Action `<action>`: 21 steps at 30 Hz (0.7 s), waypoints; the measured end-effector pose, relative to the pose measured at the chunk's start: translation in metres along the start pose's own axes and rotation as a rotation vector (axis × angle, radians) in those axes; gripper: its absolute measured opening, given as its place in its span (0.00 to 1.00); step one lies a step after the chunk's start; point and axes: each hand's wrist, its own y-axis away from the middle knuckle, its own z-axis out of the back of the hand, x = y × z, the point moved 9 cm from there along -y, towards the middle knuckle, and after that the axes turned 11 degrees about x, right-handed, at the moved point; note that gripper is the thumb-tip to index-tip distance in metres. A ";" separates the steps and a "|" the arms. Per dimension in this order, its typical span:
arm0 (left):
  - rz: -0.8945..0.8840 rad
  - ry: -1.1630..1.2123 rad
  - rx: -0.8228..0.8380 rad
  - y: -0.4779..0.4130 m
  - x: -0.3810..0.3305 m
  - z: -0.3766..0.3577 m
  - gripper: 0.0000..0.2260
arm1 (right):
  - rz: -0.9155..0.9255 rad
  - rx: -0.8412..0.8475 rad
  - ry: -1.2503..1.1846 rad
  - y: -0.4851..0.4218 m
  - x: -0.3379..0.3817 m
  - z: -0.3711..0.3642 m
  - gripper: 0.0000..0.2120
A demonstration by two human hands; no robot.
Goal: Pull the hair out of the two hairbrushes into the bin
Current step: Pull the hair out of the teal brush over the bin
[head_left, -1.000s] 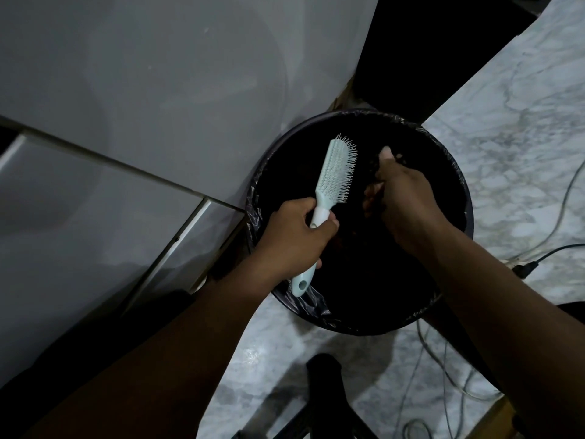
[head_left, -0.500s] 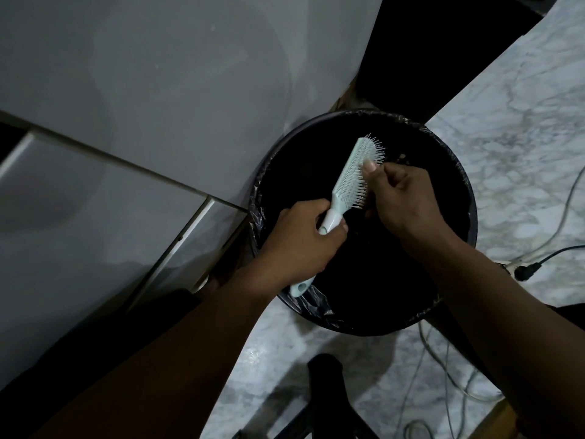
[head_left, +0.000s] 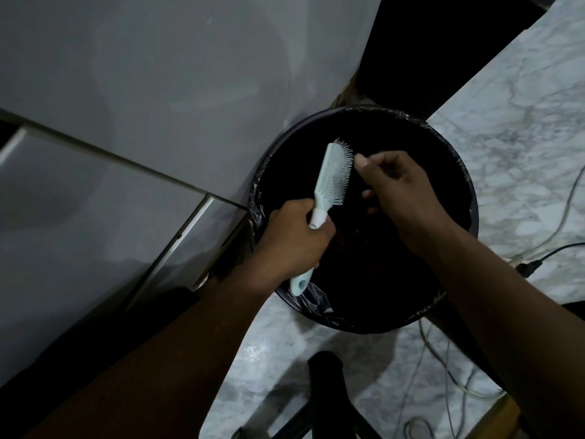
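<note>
Left grip [head_left: 294, 236] holds pale mint hairbrush [head_left: 332, 179], bristles facing right.

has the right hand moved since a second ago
Yes. Judged against the bin rim, the right hand has shifted left, away from the bin's middle, so its thumb is now at the bristles of the hairbrush.

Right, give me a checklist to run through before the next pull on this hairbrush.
1. Grip: the left hand holds the hairbrush by its handle: ok.
2. Brush head held over the bin: ok.
3. Bristles turned towards the right hand: ok.
4. Right thumb at the bristle tips: ok.
5. Hair pinched, or left in the bristles: cannot tell, too dark.
6. Second brush within sight: not ok, not in view.
</note>
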 end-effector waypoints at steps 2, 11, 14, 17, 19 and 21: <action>-0.008 0.038 0.065 0.001 -0.003 -0.010 0.06 | 0.057 0.063 0.017 0.005 0.006 -0.010 0.17; -0.049 0.160 0.152 0.001 -0.010 -0.026 0.05 | 0.194 -0.225 0.084 0.009 0.006 0.009 0.08; -0.038 0.142 0.157 0.000 -0.008 -0.025 0.04 | 0.193 -0.258 0.165 0.009 0.003 0.013 0.09; -0.042 0.133 0.146 0.000 -0.006 -0.022 0.04 | 0.127 -0.262 0.110 0.007 -0.003 0.015 0.12; -0.029 0.135 0.128 0.000 -0.004 -0.019 0.04 | 0.054 -0.250 -0.125 0.006 -0.010 0.018 0.13; -0.012 0.132 0.100 -0.002 0.001 -0.015 0.05 | -0.021 -0.269 -0.187 0.007 -0.015 0.024 0.16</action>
